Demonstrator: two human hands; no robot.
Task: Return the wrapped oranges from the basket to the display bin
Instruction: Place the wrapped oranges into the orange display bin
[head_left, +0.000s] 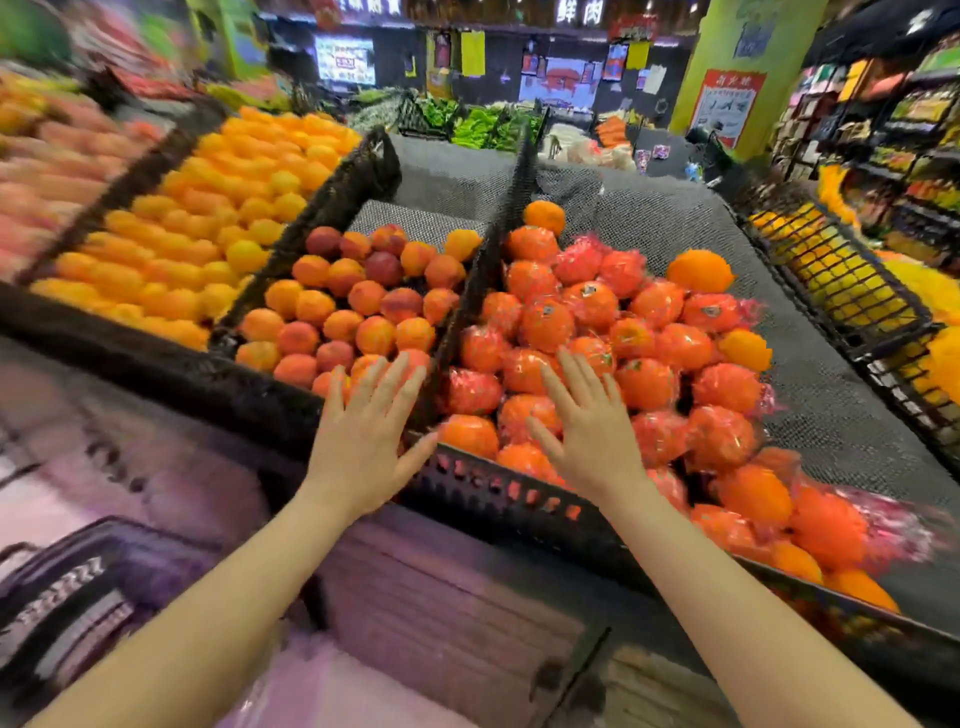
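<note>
A pile of oranges wrapped in red film (618, 353) fills the display bin (498, 493), a black crate with a perforated front rim. My left hand (366, 434) hovers with straight, spread fingers over the front corner where the bin meets the neighbouring crate; it holds nothing. My right hand (587, 431) is stretched flat over the front oranges of the pile, fingers straight, also without anything in it. At the lower left the dark shopping basket (67, 597) shows only its rim and handle, blurred; its contents are hidden.
A crate of peaches (353, 312) sits just left of the bin, past a black divider (488, 249). Yellow-orange fruit (208, 228) fills the crate farther left. A wire rack of yellow fruit (841, 280) stands to the right. Grey mesh liner (727, 249) shows behind the pile.
</note>
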